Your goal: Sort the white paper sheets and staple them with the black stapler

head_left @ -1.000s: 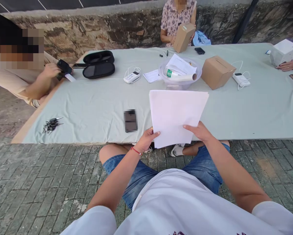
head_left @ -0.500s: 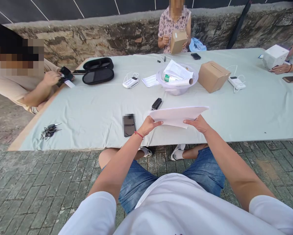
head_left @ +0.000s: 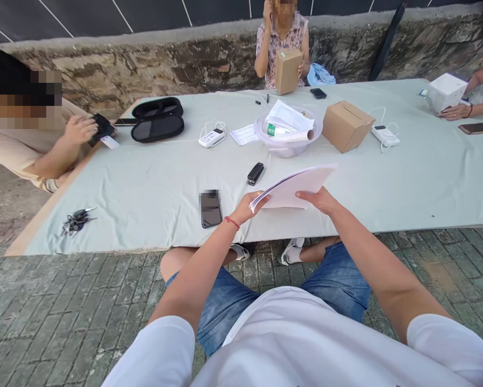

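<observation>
Stack of white paper [head_left: 292, 188], raised over the near edge of the table [head_left: 153, 183], bent in a gentle curve, with several layers visible at the left end. Held there by the left hand [head_left: 247, 207], in a narrow grip, and at the right side by the right hand [head_left: 321, 200], also closed upon the sheets, with the thumb on the near face. Just beyond the left hand, a black stapler [head_left: 255, 173]; to the left of the same hand, a dark phone [head_left: 211, 215]; farther left, a bunch of keys [head_left: 77, 220]. Across the table, beyond the stack, a translucent basin [head_left: 288, 153], containing loose papers [head_left: 285, 114] and a pale roll [head_left: 296, 137]. Just beside the basin, on the right, a cardboard box [head_left: 344, 127]. At the far side, a seated person [head_left: 269, 64], with one hand on an upright carton [head_left: 289, 71] and the other raised to the head. Toward the left end, an open black case [head_left: 158, 130].
</observation>
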Tool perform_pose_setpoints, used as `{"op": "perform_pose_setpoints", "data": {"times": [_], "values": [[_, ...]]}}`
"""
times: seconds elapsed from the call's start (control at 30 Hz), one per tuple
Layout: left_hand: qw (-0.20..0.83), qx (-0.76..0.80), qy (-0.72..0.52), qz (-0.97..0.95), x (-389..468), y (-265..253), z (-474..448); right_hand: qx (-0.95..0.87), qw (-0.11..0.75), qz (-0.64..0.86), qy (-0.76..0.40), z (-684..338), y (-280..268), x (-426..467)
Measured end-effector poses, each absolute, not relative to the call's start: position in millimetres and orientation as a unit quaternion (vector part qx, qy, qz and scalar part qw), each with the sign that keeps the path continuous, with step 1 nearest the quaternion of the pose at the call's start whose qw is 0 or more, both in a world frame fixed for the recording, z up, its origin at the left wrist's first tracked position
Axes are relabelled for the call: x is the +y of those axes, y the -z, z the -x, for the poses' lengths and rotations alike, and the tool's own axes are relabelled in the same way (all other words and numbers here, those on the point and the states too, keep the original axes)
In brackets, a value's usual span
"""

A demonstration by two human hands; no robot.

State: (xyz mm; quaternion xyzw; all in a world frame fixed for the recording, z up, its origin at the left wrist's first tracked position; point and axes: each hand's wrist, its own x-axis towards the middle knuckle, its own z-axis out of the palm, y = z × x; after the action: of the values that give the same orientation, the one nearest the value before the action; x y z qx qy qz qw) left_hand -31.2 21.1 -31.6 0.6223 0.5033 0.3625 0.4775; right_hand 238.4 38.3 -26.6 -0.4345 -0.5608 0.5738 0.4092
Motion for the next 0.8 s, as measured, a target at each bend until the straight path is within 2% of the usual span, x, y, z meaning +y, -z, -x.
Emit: {"op": "perform_pose_setpoints", "data": {"times": [0.13,0.27,0.4,0.5,0.6,0.8], "values": [[0.533,0.488,-0.392,-0.569,14,19,32,-0.538,0.424,0.433,-0.586,-239,18,38],[0.632,0.486,-0.441,-0.411,-6,19,30,-0.487,0.366,0.439,-0.660,-242,10,25],[0.721,0.500,-0.433,-0.208,-39,60,21,-0.423,0.307,0.473,-0.710,-243,42,-10],[0.742,0.519,-0.412,-0.102,-67,95,14,-0.374,0.269,0.518,-0.720,-243,79,-46],[0.764,0.509,-0.396,-0.038,-89,112,10,-0.381,0.270,0.548,-0.694,-242,101,-79],[0.774,0.497,-0.391,0.000,-103,114,6,-0.452,0.267,0.619,-0.584,-250,108,-112]]}}
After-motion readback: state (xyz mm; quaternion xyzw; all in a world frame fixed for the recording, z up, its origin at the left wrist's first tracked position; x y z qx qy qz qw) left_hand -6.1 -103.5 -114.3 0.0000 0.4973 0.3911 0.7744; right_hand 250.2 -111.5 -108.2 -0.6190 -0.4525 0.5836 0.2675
